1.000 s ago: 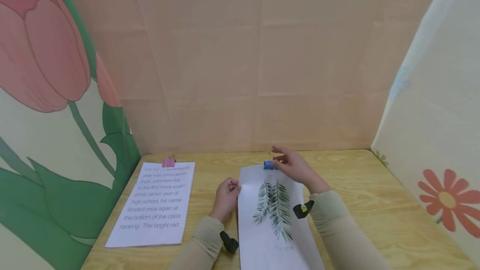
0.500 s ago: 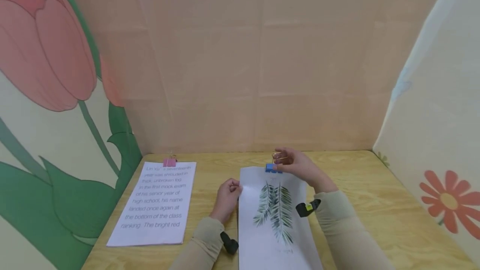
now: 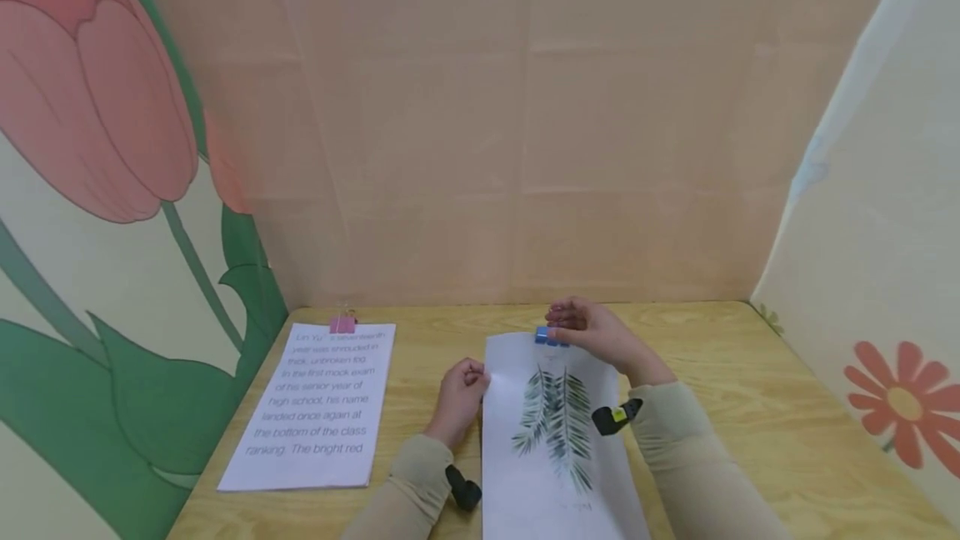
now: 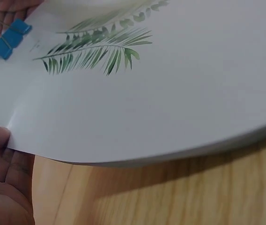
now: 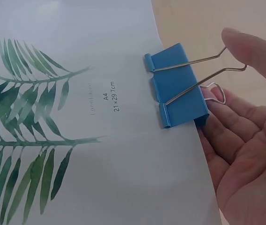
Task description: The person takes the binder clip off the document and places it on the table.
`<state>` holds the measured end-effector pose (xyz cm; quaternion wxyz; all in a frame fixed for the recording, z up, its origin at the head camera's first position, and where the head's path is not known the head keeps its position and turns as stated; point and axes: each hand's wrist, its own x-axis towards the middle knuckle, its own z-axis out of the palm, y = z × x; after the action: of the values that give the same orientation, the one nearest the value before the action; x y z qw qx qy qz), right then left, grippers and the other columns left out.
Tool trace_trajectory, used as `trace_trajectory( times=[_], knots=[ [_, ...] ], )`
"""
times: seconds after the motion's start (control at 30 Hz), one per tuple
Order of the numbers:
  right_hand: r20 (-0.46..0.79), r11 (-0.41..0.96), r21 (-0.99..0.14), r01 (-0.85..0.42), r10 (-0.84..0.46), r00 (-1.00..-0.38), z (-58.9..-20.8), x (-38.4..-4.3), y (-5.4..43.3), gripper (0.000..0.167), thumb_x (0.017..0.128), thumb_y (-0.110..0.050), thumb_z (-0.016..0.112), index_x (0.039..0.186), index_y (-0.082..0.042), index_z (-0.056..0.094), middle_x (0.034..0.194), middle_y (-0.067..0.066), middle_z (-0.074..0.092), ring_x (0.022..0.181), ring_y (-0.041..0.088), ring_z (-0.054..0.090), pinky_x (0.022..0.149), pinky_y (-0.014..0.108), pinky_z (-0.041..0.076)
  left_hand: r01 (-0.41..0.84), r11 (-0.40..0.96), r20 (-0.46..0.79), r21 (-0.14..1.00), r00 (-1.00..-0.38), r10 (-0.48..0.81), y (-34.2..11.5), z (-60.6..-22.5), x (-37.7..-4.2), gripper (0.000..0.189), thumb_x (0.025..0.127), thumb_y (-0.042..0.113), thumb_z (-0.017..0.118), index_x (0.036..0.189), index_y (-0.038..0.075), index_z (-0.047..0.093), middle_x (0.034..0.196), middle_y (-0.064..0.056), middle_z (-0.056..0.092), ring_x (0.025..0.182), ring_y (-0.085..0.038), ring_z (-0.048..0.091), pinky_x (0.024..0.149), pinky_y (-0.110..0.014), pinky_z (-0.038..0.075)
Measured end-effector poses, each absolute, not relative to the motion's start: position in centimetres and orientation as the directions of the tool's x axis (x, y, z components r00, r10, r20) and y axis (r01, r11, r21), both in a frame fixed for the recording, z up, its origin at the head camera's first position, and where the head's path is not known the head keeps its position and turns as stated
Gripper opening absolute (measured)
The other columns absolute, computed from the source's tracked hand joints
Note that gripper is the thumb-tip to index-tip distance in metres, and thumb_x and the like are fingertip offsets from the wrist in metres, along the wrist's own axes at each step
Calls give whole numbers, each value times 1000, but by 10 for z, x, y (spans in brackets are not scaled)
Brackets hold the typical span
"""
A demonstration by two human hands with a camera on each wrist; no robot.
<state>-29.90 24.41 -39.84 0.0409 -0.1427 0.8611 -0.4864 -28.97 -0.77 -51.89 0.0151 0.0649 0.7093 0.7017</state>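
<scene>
A white paper stack (image 3: 555, 465) printed with green fern leaves lies in front of me, its edge bowed up on the left. At its far end sits a blue binder clip (image 5: 180, 86), gripping the edge, with its wire handles out. My right hand (image 3: 600, 336) holds this clip: in the right wrist view the thumb touches the upper wire handle, and the fingers lie under the lower one. With my left hand (image 3: 459, 398) I pinch the stack's left edge, thumb on top and fingers beneath, as the left wrist view shows.
To the left lies another paper stack (image 3: 315, 407) with large printed text, held at its far edge by a pink binder clip (image 3: 342, 324). Both rest on a wood-grain table (image 3: 750, 440). A beige cloth backdrop (image 3: 517, 123) rises behind, with flower-patterned panels at both sides.
My right hand's raised fingers have come down around the clip's handles, which stood in view earlier. The left hand keeps its hold on the paper edge. The head view has shifted slightly.
</scene>
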Motion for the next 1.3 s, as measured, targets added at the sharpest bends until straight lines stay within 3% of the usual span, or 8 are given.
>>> trace_trajectory(
  times=[0.8,1.13,1.3],
  knots=[
    [119,455,-863,-219,-239,-964,-415,-300,242,37,98,-14,73,127,4,58,125,23,66,116,35,65,96,45,54,83,-10,83,997,-992,95,-4,-527,-286,13,98,-5,61,90,5,58,77,-2,59,70,-14,53,62,-25,44],
    [133,469,-857,-213,-199,-971,-415,-298,243,36,99,-18,72,126,2,59,123,19,67,118,36,64,97,48,53,107,6,106,994,-990,97,-4,-526,-287,11,98,-5,61,92,4,59,77,-1,57,69,-13,51,60,-24,42],
    [170,497,-841,-215,-134,-976,-417,-300,244,40,100,-27,71,126,1,59,124,18,68,119,36,64,99,49,51,106,4,105,994,-990,98,-3,-527,-287,15,97,-6,61,89,6,58,77,-1,58,68,-12,51,58,-23,41]
  ],
)
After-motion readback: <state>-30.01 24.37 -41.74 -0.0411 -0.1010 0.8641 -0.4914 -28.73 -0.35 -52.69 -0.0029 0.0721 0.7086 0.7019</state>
